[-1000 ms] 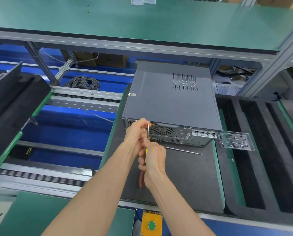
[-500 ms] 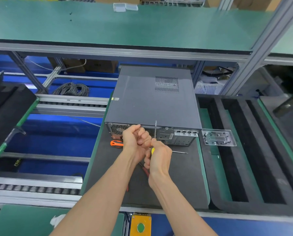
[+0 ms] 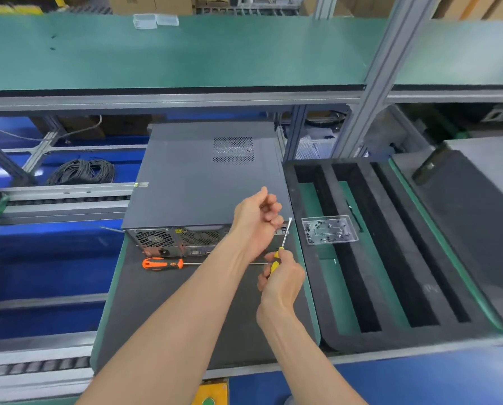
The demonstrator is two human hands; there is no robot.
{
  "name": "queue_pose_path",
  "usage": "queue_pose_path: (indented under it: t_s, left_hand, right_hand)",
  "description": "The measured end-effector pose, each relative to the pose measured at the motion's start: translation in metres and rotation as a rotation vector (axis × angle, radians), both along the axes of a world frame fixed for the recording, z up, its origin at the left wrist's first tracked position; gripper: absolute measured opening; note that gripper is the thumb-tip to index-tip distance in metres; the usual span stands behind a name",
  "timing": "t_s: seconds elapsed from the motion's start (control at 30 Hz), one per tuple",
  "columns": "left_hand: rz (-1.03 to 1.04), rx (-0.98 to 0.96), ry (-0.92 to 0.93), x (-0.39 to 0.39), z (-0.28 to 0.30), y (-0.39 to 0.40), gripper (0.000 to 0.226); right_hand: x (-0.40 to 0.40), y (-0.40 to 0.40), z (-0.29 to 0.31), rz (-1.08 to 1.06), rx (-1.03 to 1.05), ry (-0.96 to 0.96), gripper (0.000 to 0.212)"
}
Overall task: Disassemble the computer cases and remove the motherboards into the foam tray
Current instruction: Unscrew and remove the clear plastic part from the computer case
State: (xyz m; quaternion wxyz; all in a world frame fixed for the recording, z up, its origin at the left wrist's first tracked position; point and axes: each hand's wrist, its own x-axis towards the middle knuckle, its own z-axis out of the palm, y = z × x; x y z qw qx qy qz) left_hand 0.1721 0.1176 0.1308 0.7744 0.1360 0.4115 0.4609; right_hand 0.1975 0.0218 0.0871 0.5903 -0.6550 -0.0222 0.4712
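Cable coil (image 3: 82, 171) far left, beyond rollers. Orange screwdriver (image 3: 162, 263) flat on dark mat (image 3: 162, 317), just before rear panel of computer case (image 3: 203, 176); case closed, lying on mat. Left hand (image 3: 257, 219) over case's near right corner, fingers curled; anything pinched, cannot tell. Right hand (image 3: 281, 283) grips yellow screwdriver (image 3: 282, 247), tip up. Clear screw tray (image 3: 329, 229) on foam tray (image 3: 390, 244), right of case.
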Motion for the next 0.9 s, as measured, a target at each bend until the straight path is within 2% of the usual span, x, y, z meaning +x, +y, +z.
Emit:
queue_pose_path:
  t_s: [0.23, 0.33, 0.47, 0.73, 0.9]
  left_hand:
    - [-0.297, 0.06, 0.24, 0.097, -0.002, 0.013, 0.02]
    - [-0.329, 0.029, 0.348, 0.125, -0.023, 0.022, 0.028]
    - [-0.319, -0.055, 0.391, 0.145, -0.05, 0.041, 0.013]
    - [-0.424, -0.032, 0.521, 0.165, -0.086, 0.061, 0.039]
    - [-0.569, -0.008, 0.666, 0.17, -0.097, 0.068, 0.041]
  right_hand:
    - [0.053, -0.004, -0.011, -0.115, -0.09, 0.04, 0.027]
    - [0.07, -0.009, -0.018, -0.094, -0.137, 0.037, 0.026]
    - [0.085, -0.013, -0.03, -0.051, -0.184, 0.061, 0.026]
    - [0.106, -0.003, -0.053, 0.022, -0.203, 0.121, 0.03]
    - [0.11, 0.002, -0.065, 0.021, -0.212, 0.126, 0.032]
